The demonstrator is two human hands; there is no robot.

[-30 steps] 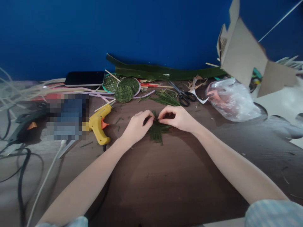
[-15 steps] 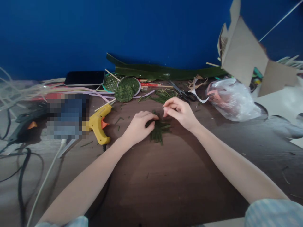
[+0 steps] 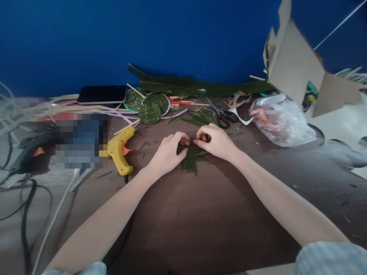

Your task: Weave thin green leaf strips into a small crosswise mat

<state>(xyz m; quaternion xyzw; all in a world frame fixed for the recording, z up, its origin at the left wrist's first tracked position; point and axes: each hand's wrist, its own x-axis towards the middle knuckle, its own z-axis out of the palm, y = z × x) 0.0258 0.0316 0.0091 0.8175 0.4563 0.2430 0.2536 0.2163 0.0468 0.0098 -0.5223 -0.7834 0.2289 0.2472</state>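
Observation:
A small mat of crossed green leaf strips (image 3: 189, 165) lies on the brown table between my hands, its loose ends pointing toward me and to the right. My left hand (image 3: 169, 154) rests on the mat's left side, fingers curled, thumb and index finger holding it with a small gap between their tips. Across from it, my right hand (image 3: 216, 140) is closed in a pinch at the mat's upper right, on what looks like a thin leaf strip. The fingertips partly cover the weave. Behind the right hand lie more cut leaf strips (image 3: 199, 117) and black-handled scissors (image 3: 223, 119).
Left stand a yellow glue gun (image 3: 120, 151), a blurred-out device with a white cable and a dark glue gun (image 3: 34, 152). Woven green discs (image 3: 150, 108), a phone (image 3: 101, 94) and a long leaf (image 3: 183, 86) lie behind. Right are a plastic bag (image 3: 283, 120) and cardboard (image 3: 298, 63).
My right hand has come down and slightly left, its fingers now pinched at the mat's edge. My left hand stays on the mat, its index finger slightly raised.

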